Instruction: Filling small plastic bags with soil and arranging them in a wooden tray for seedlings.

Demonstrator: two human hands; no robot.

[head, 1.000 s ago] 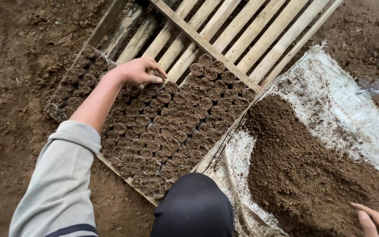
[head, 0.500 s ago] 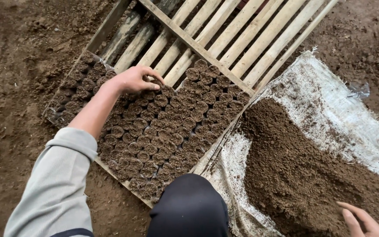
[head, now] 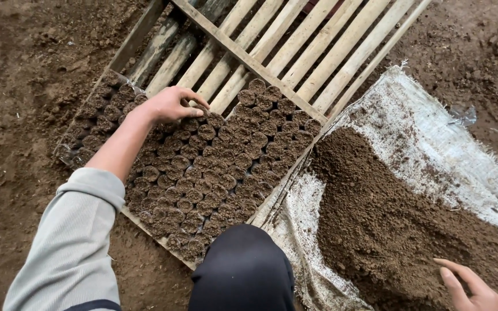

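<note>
Head view: left hand (head: pixel 171 105) cupped over a soil-filled pot at the far edge of the packed pots (head: pixel 203 178) on the slatted wooden rack (head: pixel 295 46); can't tell if it grips. Risk: a sideways nudge topples neighbours, soil drops thru the slats. Right hand (head: pixel 471 291) loose, fingers spread, empty, by the soil heap (head: pixel 399 224) on the white sheet (head: pixel 433 155); a careless scoop could spill over the edge.

This was a plant nursery worked outdoors on bare earth. A slatted wooden frame (head: pixel 295 46) lay on the dirt ground (head: pixel 24 86), packed at one end with rows of small soil-filled pots (head: pixel 214 167). Beside it a heap of loose soil (head: pixel 387 219) sat on a white woven sheet (head: pixel 433 144).
</note>
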